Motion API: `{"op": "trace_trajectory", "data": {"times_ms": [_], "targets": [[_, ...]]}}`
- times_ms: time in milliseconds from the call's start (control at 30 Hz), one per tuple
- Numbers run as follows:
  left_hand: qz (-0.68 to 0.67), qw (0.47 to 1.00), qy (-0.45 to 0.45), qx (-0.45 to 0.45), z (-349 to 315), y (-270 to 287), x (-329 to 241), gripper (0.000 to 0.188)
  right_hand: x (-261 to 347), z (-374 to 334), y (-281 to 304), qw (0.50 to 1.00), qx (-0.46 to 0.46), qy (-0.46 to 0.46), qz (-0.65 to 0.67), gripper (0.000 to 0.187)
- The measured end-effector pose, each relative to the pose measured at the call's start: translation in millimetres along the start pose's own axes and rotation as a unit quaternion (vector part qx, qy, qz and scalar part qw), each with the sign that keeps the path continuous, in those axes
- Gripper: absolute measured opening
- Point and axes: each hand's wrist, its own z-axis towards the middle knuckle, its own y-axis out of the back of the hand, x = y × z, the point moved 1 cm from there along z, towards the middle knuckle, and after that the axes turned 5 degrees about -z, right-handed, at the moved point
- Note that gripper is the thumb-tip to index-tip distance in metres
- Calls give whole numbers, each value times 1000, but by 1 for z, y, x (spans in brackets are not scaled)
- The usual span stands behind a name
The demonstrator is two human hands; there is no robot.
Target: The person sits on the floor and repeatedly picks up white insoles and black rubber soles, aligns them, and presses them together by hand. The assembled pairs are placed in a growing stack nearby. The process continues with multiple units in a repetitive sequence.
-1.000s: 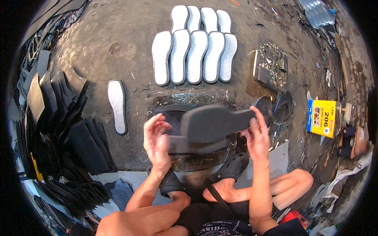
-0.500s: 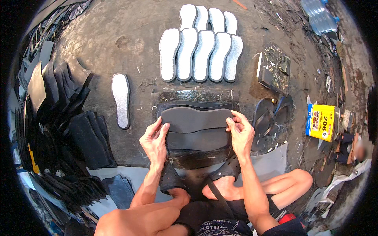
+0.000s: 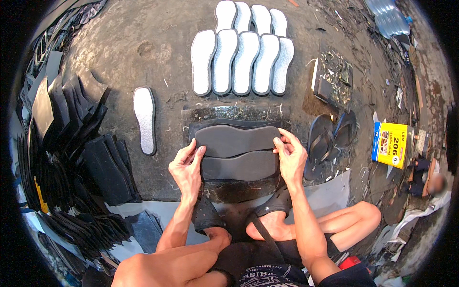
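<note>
A dark grey shoe sole (image 3: 236,141) lies crosswise between my hands, gripped at both ends. My left hand (image 3: 187,165) pinches its left end between thumb and fingers. On its right end, my right hand (image 3: 290,155) closes in the same way. Just below it, a second dark sole (image 3: 239,166) lies on a dark work block (image 3: 239,192). Behind the held one, more dark sole pieces (image 3: 229,123) show only their upper edges. Several white-topped soles (image 3: 222,62) lie in two rows farther off, and a single white-topped sole (image 3: 145,120) lies to the left.
Stacks of black sheet pieces (image 3: 62,191) fill the left side. At the right are a pair of black flip-flops (image 3: 320,143), a debris-covered block (image 3: 332,79), a yellow-and-blue box (image 3: 392,145) and a clear plastic bottle (image 3: 389,19). My legs and clogs (image 3: 208,215) frame the work block.
Both hands still hold the sole in nearly the same place. The whole view has shifted slightly, with the far soles a little higher in the picture.
</note>
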Motion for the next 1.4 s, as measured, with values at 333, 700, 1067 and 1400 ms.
{"op": "trace_trajectory", "data": {"times_ms": [333,700,1067,1400], "targets": [[144,983,19,110,47,9,-20,25,6,19,11,973,19,45,-223,37],[119,988,-94,23,11,-8,-3,32,7,5,-47,908,118,283,-286,28],[-74,997,4,33,-13,-19,-5,30,-58,18,13,995,31,-68,66,71],[-342,928,121,81,-68,127,-37,61,16,0,-17,922,346,30,171,27]]}}
